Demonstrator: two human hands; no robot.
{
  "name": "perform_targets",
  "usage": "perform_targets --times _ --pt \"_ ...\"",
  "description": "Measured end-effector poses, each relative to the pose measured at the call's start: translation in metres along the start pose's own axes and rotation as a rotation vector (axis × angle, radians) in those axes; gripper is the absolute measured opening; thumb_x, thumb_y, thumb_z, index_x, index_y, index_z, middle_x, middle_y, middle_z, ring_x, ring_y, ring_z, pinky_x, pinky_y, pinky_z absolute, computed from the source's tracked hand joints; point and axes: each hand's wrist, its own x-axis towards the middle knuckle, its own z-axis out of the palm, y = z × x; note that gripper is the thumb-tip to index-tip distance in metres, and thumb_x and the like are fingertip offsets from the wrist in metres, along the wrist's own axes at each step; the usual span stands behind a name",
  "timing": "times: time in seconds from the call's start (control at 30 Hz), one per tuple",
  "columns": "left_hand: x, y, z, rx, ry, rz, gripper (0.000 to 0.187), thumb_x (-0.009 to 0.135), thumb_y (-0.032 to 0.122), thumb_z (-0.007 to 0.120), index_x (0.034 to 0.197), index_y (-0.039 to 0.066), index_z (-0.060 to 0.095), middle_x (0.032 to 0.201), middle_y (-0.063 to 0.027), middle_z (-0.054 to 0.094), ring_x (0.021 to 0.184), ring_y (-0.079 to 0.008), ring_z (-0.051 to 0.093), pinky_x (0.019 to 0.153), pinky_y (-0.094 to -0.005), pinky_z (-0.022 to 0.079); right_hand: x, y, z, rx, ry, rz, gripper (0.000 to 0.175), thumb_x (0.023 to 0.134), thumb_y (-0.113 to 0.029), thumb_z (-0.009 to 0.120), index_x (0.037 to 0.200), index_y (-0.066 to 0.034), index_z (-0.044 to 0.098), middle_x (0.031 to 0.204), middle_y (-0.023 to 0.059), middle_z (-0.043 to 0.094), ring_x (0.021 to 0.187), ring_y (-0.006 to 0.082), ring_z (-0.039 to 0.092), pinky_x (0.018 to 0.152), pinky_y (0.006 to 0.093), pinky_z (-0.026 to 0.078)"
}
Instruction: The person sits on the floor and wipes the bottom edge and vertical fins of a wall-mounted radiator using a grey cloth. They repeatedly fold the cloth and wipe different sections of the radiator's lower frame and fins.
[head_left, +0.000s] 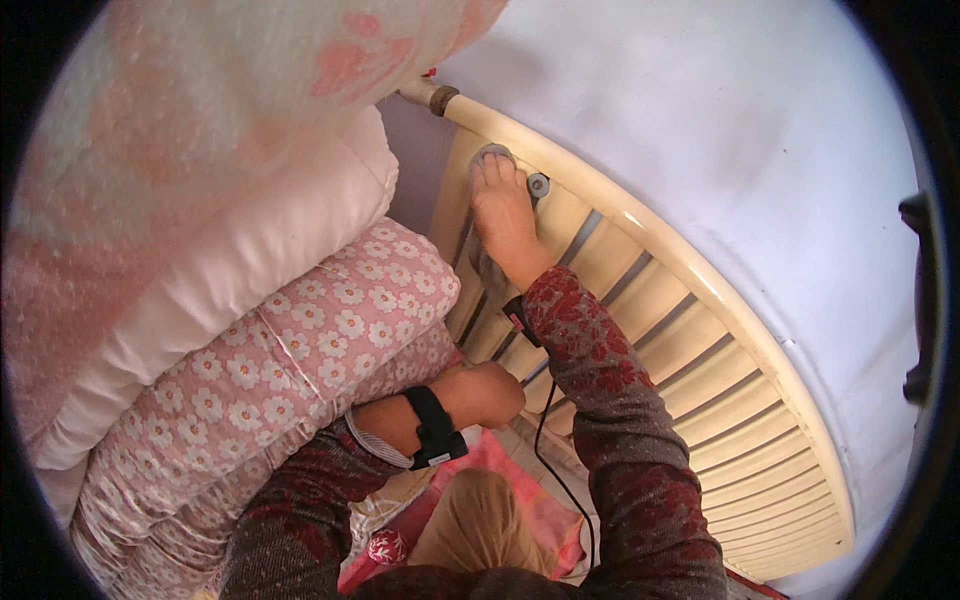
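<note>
My right hand (501, 206) lies flat over a grey cloth (491, 154), its fingers pressing it on the far end of a cream-painted radiator (581, 184), just below the top rail. The cloth's lower part hangs beneath my palm and wrist. A round grey metal fitting with a bolt (538, 185) sits right beside my fingers. Lower down, my left hand (496, 394) is bent at the wrist beside folded floral bedding (352, 322), near the radiator's slats. Its fingers are turned under and hidden, so what it touches or holds does not show.
A pale satin quilt (247, 262) and a fluffy pink-and-white blanket (187, 112) are piled on the left. A white wall (787, 150) runs behind the radiator. A pipe joint (442, 100) meets the rail's far end. A black cable (551, 457) hangs beside my right arm.
</note>
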Motion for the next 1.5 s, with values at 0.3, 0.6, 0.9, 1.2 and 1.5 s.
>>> perform_targets --times 0.3,0.6,0.9,1.2,1.5 --pt "-0.01 -0.001 0.005 -0.037 0.173 0.054 0.025 0.073 0.021 0.069 0.077 -0.004 0.063 0.079 -0.0211 0.065 0.078 -0.039 0.064 0.071 -0.0451 0.051 0.009 0.011 0.012 0.073 0.192 -0.083 0.034 0.082 -0.007 0.051 0.113 0.0022 0.059 0.123 0.0166 0.053 0.117 0.0308 0.048 0.093 0.0384 0.041" --pt "-0.008 0.0 0.011 -0.057 0.155 -0.031 0.019 0.072 0.017 0.066 0.069 -0.002 0.066 0.072 -0.0203 0.065 0.069 -0.0372 0.065 0.061 -0.045 0.051 0.06 -0.001 0.093 -0.046 -0.065 -0.17 0.022 0.076 -0.013 0.054 0.093 -0.0028 0.064 0.1 0.0121 0.059 0.104 0.0274 0.051 0.09 0.0388 0.041" --pt "0.005 0.003 0.008 -0.013 -0.111 -0.073 0.022 0.068 0.022 0.069 0.079 0.003 0.072 0.081 -0.0162 0.069 0.077 -0.0327 0.068 0.064 -0.0447 0.053 -0.072 -0.039 0.145 0.324 -0.146 -0.222 0.027 0.079 -0.018 0.055 0.1 -0.003 0.064 0.11 0.0102 0.056 0.107 0.0267 0.05 0.096 0.0375 0.039" --pt "-0.016 0.013 -0.004 0.02 0.084 0.009 0.021 0.072 0.025 0.067 0.071 0.004 0.07 0.072 -0.0158 0.067 0.071 -0.0312 0.067 0.061 -0.0416 0.051 -0.07 -0.029 0.141 -0.06 -0.08 -0.304 0.031 0.08 -0.018 0.055 0.102 -0.0003 0.069 0.115 0.013 0.059 0.112 0.0271 0.049 0.103 0.0396 0.035" --pt "-0.01 0.015 -0.011 -0.094 -0.057 -0.105 0.012 0.071 0.018 0.068 0.073 0.008 0.074 0.074 -0.0143 0.069 0.075 -0.0304 0.069 0.064 -0.0393 0.053 -0.202 -0.114 0.279 0.447 -0.34 -0.212 0.035 0.083 -0.02 0.056 0.107 0.004 0.066 0.115 0.0171 0.059 0.117 0.0299 0.047 0.106 0.0403 0.034"
